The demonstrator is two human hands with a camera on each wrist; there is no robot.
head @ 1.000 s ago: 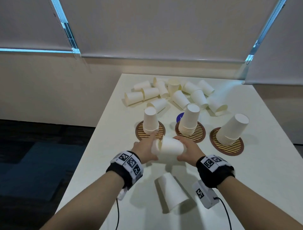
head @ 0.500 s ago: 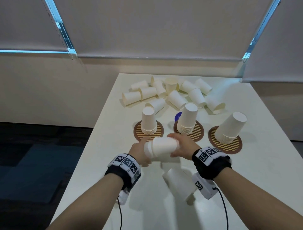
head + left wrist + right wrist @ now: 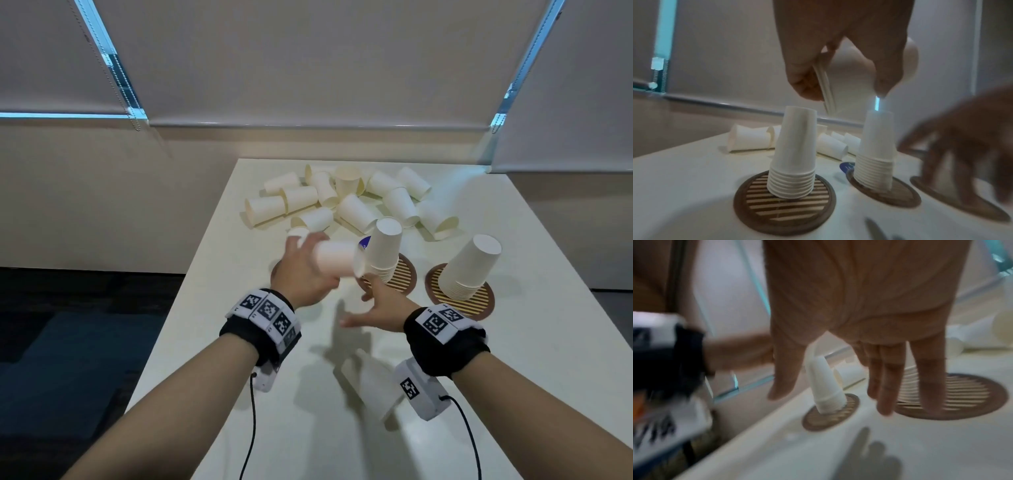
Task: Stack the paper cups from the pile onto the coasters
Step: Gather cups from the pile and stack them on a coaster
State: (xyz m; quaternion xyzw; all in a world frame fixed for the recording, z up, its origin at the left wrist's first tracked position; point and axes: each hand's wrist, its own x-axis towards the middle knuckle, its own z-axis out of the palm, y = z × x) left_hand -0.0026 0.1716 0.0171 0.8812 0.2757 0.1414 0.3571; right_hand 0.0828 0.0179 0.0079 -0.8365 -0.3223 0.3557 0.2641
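Note:
My left hand [image 3: 310, 270] grips a white paper cup [image 3: 334, 262] on its side, held above the left coaster [image 3: 784, 205] and its upside-down cup stack [image 3: 794, 154]. In the left wrist view the held cup [image 3: 855, 69] hangs just above that stack. My right hand [image 3: 375, 308] is empty, fingers spread, low in front of the middle coaster [image 3: 402, 279] and its stack [image 3: 383, 251]. A third stack [image 3: 471, 267] leans on the right coaster [image 3: 476, 301]. The loose pile of cups [image 3: 346, 202] lies at the far end of the table.
One cup [image 3: 371, 385] lies on its side near me, by my right wrist. A small blue round thing [image 3: 363, 242] sits behind the middle stack. The white table [image 3: 531, 394] ends at a wall with blinds; dark floor lies past its left edge.
My right hand has let go of the cup and dropped back toward me. My left hand has carried the cup forward and up, over the left stack.

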